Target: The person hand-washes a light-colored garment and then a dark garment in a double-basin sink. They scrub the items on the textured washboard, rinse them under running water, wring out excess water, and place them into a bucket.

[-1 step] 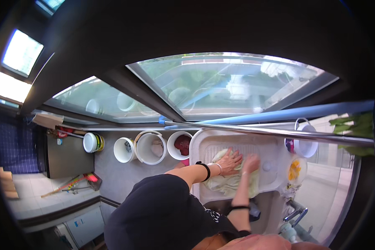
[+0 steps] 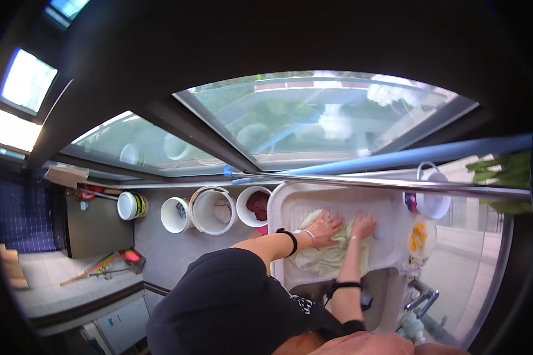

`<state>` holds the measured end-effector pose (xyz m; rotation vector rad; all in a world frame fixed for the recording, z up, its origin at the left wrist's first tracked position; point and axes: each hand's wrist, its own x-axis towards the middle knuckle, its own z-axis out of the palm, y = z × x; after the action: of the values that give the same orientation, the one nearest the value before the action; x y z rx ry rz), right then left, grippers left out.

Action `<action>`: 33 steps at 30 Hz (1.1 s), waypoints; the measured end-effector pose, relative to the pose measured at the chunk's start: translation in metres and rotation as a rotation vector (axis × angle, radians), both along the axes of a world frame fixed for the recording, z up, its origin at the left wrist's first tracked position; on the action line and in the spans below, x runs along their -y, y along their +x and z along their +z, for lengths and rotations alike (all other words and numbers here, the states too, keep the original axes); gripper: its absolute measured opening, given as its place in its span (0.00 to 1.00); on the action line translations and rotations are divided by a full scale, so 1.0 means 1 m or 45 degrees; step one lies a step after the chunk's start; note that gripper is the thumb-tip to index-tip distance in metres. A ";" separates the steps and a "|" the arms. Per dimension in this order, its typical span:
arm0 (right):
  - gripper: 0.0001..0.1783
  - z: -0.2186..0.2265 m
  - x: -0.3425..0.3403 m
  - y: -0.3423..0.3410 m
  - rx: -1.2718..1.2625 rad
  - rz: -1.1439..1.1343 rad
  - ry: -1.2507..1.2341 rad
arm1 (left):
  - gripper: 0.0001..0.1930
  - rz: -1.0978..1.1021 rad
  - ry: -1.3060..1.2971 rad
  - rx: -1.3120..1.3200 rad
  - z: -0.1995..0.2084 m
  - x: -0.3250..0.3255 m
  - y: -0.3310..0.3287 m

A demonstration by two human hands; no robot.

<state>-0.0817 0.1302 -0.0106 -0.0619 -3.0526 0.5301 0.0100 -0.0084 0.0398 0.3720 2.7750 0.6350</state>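
Note:
A wet, pale yellow-green cloth (image 2: 323, 260) lies bunched on the ribbed washboard of a white laundry sink (image 2: 389, 207). My left hand (image 2: 326, 229) presses flat on the cloth's upper left part, fingers stretched and a little apart. To its right, my right hand (image 2: 363, 225) has its fingers bent down and closed on the cloth's right edge; the fingertips are partly hidden. Both wrists wear dark bands, and a white band circles the left one. Much of the washboard is covered by the cloth.
Left of the sink stand white buckets, one holding a dark red cloth (image 2: 257, 206). A metal rail (image 2: 385, 183) crosses above the sink's far edge. A white pail (image 2: 435, 201), a yellow item (image 2: 418, 238) and a tap (image 2: 423, 299) line the right side.
My right hand has moved slightly to the right and is less blurred. My left hand stays spread on the cloth in nearly the same place.

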 end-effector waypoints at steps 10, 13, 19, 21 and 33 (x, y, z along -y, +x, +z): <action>0.14 0.025 0.017 0.103 -0.308 0.277 -0.101 | 0.41 -0.164 -0.307 -0.112 -0.006 0.002 -0.001; 0.13 0.008 0.016 0.038 0.019 0.036 0.053 | 0.40 -0.039 -0.054 0.012 -0.004 -0.001 -0.002; 0.17 0.007 -0.015 0.024 -0.046 0.323 -0.438 | 0.41 -0.056 -0.193 -0.024 0.010 -0.001 -0.001; 0.18 0.022 -0.003 0.081 -0.193 0.394 -0.391 | 0.41 -0.163 -0.382 -0.005 0.007 -0.001 -0.002; 0.23 0.011 -0.015 0.007 0.189 0.080 -0.420 | 0.42 0.005 -0.053 -0.092 0.001 -0.001 0.000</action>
<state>-0.0745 0.1455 0.0008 -0.0168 -3.0796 1.0752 0.0104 -0.0076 0.0411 0.3883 2.8530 0.5751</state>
